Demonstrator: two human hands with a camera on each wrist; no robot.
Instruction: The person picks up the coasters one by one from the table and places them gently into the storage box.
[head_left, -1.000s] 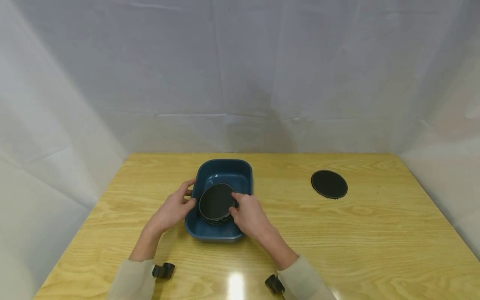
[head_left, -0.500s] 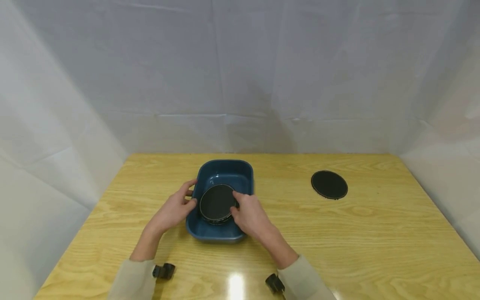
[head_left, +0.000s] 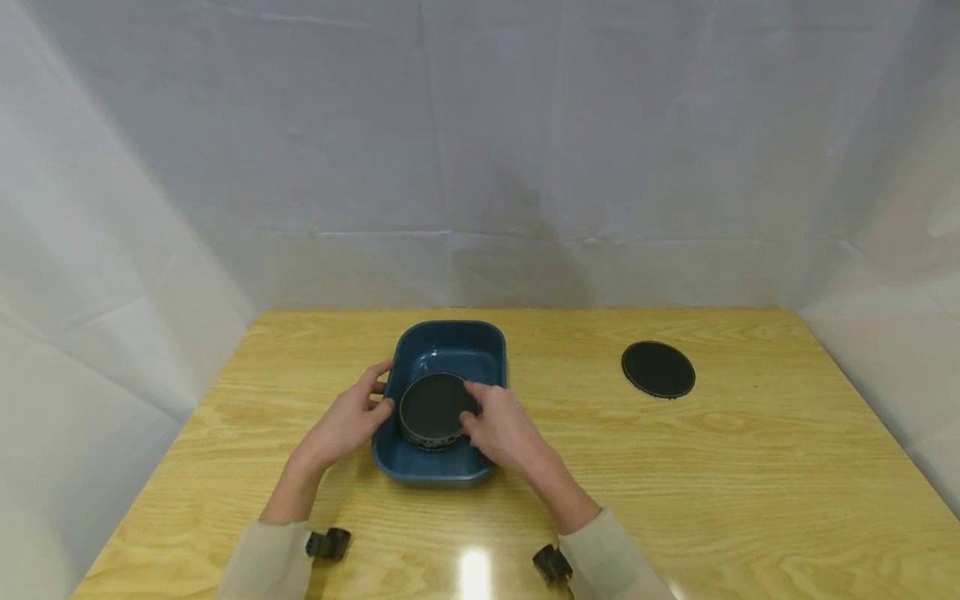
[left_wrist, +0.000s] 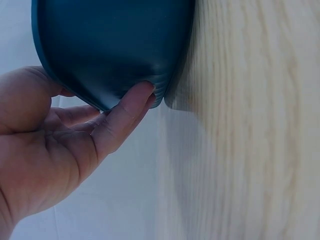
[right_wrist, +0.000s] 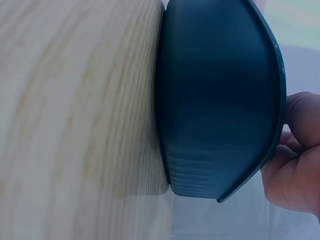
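A deep blue rectangular plastic basin [head_left: 450, 475] sits on the table with its long side pointing away from me. Inside it lies a stack of black round coasters [head_left: 435, 407], the top one with a thin pale line round its edge. My left hand [head_left: 348, 421] holds the basin's left side, thumb at the rim and fingers against the outer wall, as the left wrist view shows. Over the right rim reaches my right hand [head_left: 498, 425], pinching the stack's right edge between thumb and forefinger. In the right wrist view the basin wall [right_wrist: 220, 100] hides those fingertips.
Another black coaster [head_left: 658, 369] lies flat on the wooden table [head_left: 735, 467], to the right and towards the back. A pale cloth [head_left: 480, 150] hangs behind the table and along both sides.
Both hands keep almost the same place. In the basin, the top coaster has dipped slightly towards me, and more of the stack's near edge shows.
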